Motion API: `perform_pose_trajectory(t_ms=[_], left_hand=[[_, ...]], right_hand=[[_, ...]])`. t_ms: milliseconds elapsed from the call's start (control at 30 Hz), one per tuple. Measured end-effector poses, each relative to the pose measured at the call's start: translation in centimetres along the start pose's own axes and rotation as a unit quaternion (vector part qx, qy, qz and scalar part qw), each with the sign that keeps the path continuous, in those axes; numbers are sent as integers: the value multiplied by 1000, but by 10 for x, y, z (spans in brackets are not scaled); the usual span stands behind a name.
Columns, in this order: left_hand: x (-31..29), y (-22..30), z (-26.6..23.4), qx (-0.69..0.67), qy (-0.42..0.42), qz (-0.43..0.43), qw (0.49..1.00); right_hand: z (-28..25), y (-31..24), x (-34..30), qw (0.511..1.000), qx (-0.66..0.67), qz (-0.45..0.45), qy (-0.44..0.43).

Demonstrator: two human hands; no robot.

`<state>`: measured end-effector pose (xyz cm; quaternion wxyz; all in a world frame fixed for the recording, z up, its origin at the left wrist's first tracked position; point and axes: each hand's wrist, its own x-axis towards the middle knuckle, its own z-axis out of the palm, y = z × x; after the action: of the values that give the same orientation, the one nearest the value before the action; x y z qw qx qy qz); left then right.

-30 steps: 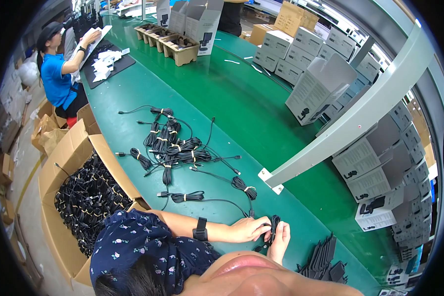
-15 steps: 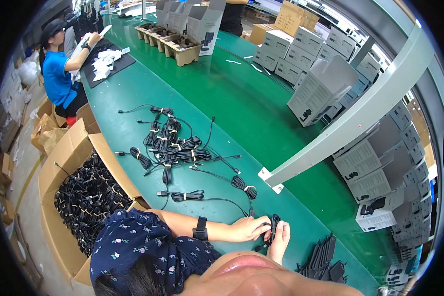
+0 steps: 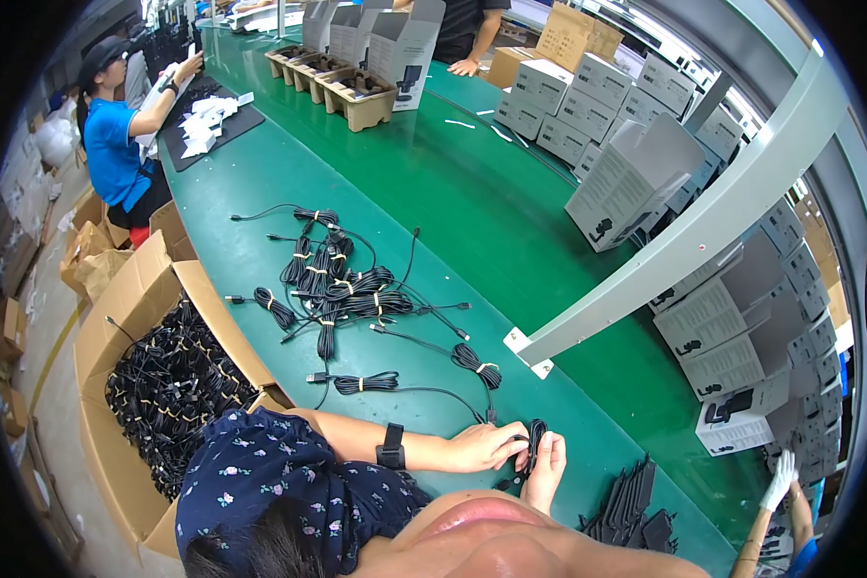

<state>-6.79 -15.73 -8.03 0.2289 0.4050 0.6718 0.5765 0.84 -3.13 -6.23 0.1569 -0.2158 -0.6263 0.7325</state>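
Cables (image 3: 378, 304) on table (image 3: 260, 183), carton (image 3: 130, 294) to their left, stacked boxes (image 3: 541, 87) to their right

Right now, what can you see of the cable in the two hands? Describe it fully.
The cable is black, thin and plastic-looking, gathered into a narrow bundle, its rounded top end in view. The left hand and right hand grip it from either side, hiding part. It is over the green table; whether it rests there, or has a tie, is unclear.

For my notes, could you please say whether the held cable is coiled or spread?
Coiled: the black cable shows bunched strands between left hand and right hand.
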Motion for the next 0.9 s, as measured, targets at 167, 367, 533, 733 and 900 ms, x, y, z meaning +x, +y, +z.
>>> perform_pose_trajectory(t_ms=[167,367,533,733,900], left_hand=[[0,-2,2,-8,-7,0,1000],[1,10,-1,-34,13,-15,999],[3,7,-2,-46,-12,-39,998],[5,5,2,-51,-48,-56,996],[7,3,5,-74,-40,-44,995]], right_hand=[[-2,2,-2,1000,-2,-1,14],[1,-1,-1,1000,-9,-10,3],[0,-3,1,1000,-2,21,5],[-4,4,4,1000,10,2,-3],[-8,12,5,1000,21,-8,-4]])
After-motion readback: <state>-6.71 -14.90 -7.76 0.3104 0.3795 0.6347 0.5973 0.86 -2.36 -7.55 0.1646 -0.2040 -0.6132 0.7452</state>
